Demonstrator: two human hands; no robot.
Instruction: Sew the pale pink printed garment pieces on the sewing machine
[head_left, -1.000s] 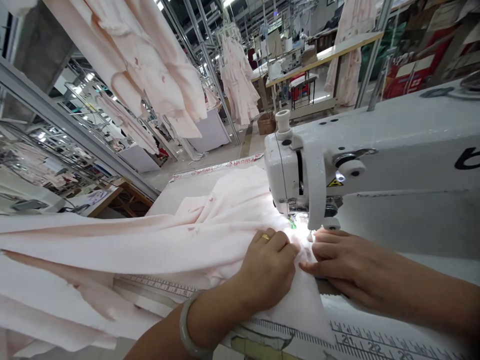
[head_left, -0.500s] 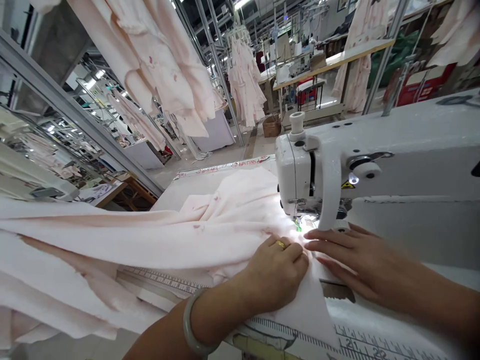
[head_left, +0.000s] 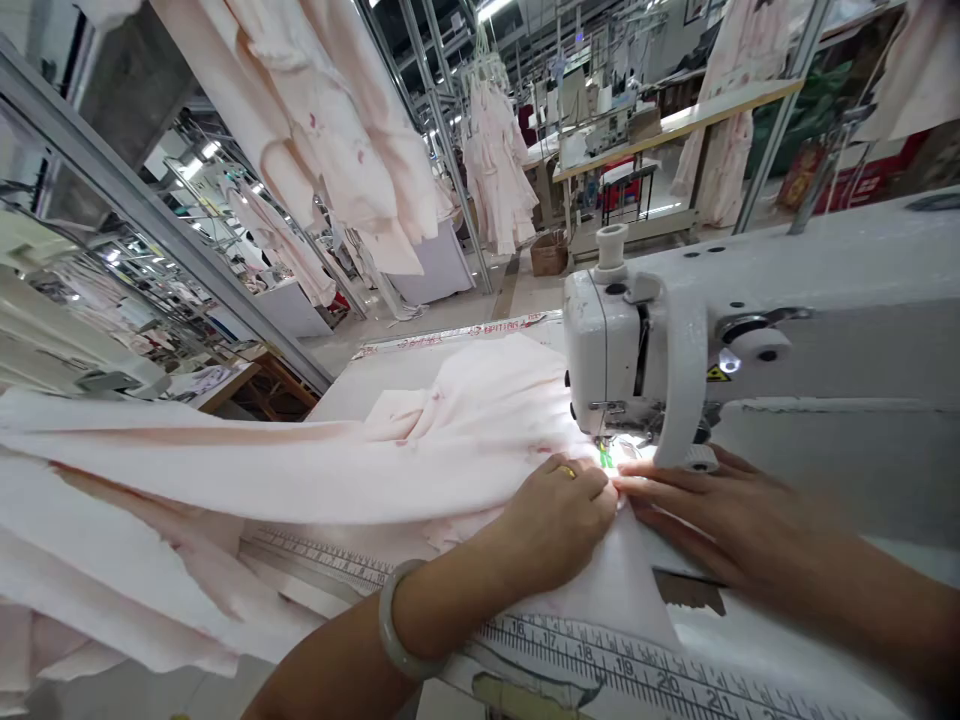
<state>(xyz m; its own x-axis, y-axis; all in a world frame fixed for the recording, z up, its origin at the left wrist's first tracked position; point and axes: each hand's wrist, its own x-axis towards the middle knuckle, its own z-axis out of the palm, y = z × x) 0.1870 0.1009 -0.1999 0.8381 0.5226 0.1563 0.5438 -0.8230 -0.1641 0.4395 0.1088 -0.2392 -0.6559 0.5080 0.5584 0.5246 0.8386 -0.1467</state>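
Pale pink fabric (head_left: 480, 430) with small reddish marks lies across the bed of a white sewing machine (head_left: 611, 340). My left hand (head_left: 559, 525), with a ring and a bangle, is closed on the fabric just in front of the lit needle area. To the right of the needle, my right hand (head_left: 712, 510) lies flat with its fingers stretched out, fingertips touching the fabric edge beside the left hand. A green piece (head_left: 605, 456) shows at the presser foot. The fabric's front corner hangs down past my left hand over a printed measuring tape (head_left: 622, 660).
More fabric spills off the table's left side. Pale pink garments (head_left: 322, 120) hang from metal rails at the upper left and behind. A wooden-edged table (head_left: 675, 125), a cardboard box (head_left: 549, 254) and a metal post (head_left: 150, 210) stand beyond the machine.
The view has shifted slightly, so the machine sits a little further right. Both hands stay by the needle, and the fabric near them has moved slightly away from me.
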